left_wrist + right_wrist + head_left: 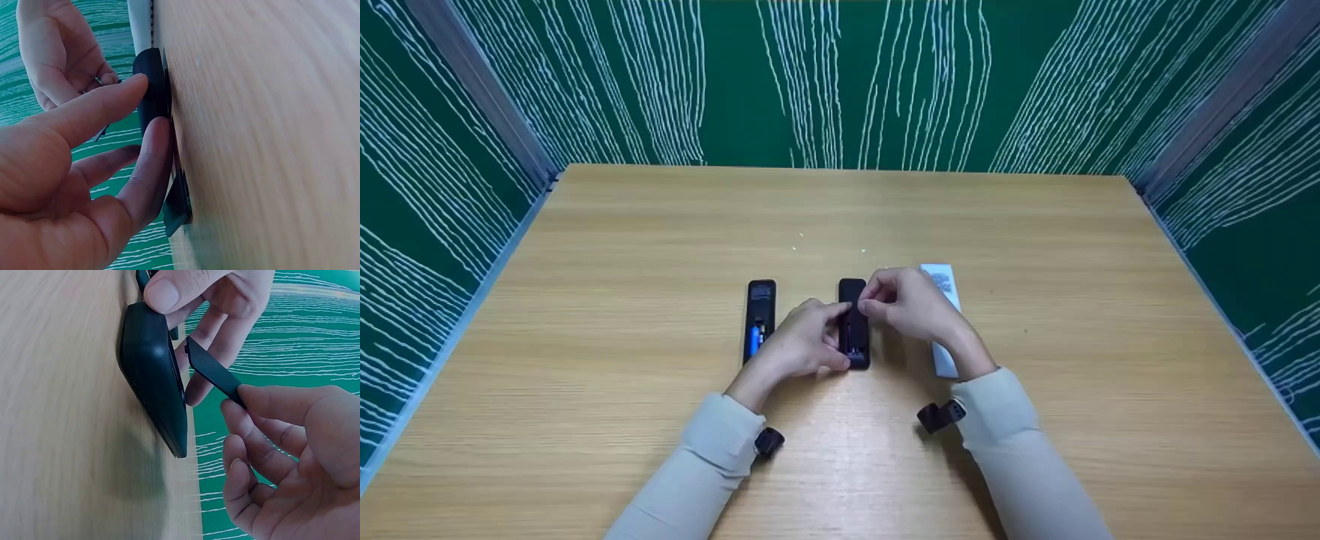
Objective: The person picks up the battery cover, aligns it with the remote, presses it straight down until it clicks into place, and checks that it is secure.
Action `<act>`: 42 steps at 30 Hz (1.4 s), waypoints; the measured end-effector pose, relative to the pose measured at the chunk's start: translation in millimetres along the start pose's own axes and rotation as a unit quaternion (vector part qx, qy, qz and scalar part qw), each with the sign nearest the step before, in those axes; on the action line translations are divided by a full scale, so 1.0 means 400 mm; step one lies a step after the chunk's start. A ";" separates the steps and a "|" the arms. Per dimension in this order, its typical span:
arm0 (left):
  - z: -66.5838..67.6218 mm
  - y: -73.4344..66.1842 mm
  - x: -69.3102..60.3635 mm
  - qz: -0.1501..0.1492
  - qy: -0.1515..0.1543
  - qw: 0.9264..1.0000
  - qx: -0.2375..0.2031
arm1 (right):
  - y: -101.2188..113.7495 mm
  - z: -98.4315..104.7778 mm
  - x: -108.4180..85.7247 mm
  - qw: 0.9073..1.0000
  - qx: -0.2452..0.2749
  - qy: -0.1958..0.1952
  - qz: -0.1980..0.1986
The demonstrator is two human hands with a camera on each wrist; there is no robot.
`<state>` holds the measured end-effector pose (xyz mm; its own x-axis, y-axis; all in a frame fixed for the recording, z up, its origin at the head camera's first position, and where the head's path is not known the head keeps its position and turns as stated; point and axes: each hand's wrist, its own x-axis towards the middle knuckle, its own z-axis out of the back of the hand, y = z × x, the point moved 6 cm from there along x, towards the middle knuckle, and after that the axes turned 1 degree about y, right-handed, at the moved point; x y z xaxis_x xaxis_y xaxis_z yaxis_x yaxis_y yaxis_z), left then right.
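Observation:
A black remote control (856,330) lies back side up on the table, its battery compartment uncovered at the near end. My left hand (806,337) grips it by the left side and near end, thumb and fingers against the casing. Above its back, my right hand (911,304) pinches a thin black battery cover (214,374) between thumb and forefinger. The cover is tilted and apart from the remote in the right wrist view. Left of my left hand lies a second black remote (761,300), with a blue battery (754,341) in its open compartment, partly hidden by that hand.
A slim white box (946,364) lies right of the remotes, partly beneath my right hand in view. Small white bits (801,235) are scattered farther back on the wooden table (675,225). Green walls with white lines (735,75) stand behind and at both sides.

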<state>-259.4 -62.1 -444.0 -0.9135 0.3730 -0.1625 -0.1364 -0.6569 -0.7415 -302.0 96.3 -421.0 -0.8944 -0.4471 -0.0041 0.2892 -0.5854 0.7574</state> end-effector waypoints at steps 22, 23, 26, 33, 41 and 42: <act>-0.001 -0.004 -0.003 -0.002 -0.001 1.000 -0.004 | -0.002 -0.017 0.003 1.000 0.002 0.015 0.004; 0.000 -0.004 -0.003 -0.001 -0.001 1.000 -0.004 | -0.003 -0.018 0.004 1.000 0.003 0.017 0.004; 0.000 -0.004 -0.003 -0.002 -0.002 1.000 -0.003 | -0.003 -0.019 0.004 1.000 0.002 0.021 0.005; 0.001 -0.002 -0.002 0.004 -0.002 1.000 -0.003 | -0.001 -0.021 0.003 1.000 -0.006 0.025 0.002; 0.003 -0.007 -0.006 0.007 -0.002 1.000 -0.005 | -0.003 -0.023 0.004 1.000 -0.001 0.029 -0.001; 0.003 -0.008 -0.007 0.008 -0.002 1.000 -0.004 | -0.003 -0.022 0.004 1.000 0.000 0.029 -0.001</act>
<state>-257.0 -61.9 -440.6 -0.9171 0.3601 -0.1710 -0.1191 -0.6570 -0.7444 -300.8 90.2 -427.8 -0.8734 -0.4850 -0.0441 0.2876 -0.5868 0.7569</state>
